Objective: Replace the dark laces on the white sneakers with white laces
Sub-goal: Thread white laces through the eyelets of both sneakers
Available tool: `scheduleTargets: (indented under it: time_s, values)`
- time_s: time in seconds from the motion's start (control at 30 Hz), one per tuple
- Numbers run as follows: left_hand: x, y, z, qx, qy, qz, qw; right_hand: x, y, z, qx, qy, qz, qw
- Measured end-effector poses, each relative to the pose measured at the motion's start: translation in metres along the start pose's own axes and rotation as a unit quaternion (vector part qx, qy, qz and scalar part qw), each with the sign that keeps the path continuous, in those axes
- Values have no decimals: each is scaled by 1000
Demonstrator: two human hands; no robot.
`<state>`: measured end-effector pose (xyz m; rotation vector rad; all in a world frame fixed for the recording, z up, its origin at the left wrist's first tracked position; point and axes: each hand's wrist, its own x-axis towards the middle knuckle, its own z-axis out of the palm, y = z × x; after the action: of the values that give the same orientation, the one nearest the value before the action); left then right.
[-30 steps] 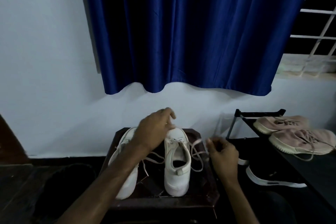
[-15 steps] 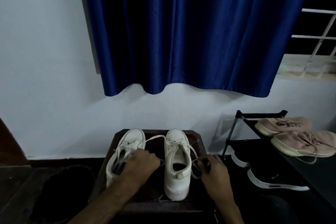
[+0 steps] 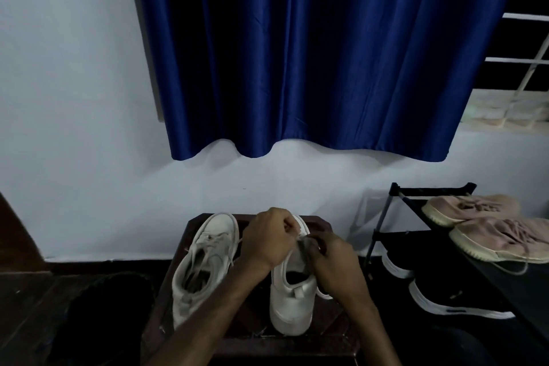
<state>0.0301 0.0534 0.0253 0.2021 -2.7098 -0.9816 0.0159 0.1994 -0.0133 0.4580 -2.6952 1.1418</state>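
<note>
Satin-glossy cloth curtain (image 3: 312,53) — smooth sneakers (image 3: 292,291), dark wooden stool (image 3: 329,333).

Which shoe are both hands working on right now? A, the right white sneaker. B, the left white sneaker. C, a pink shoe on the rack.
A: the left hand and right hand meet over the right white sneaker, fingers curled at its laces.

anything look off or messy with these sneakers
Nothing spilled or damaged. The left sneaker sits angled with slack, untied laces; the left hand and right hand pinch lace ends on the right sneaker. A pink shoe has a loose lace dangling off the rack.
</note>
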Motion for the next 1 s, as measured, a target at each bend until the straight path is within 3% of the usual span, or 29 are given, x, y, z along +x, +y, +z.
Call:
scheduleTargets:
  time_s: [0.1,0.2,0.47,0.77,1.0]
  values:
    - [-3,0,10,6,-42,-30,999,-1,9,-2,75,-5,65,995]
    - [-6,2,16,42,-35,-36,998,1,16,0,144,-19,102,984]
    - [-4,3,29,30,-17,-40,999,3,25,2,279,-29,133,950]
    - [-3,8,33,53,-17,-14,998,1,25,-5,291,-19,127,948]
    - [-8,12,37,50,18,-7,999,3,32,-5,370,-24,207,905]
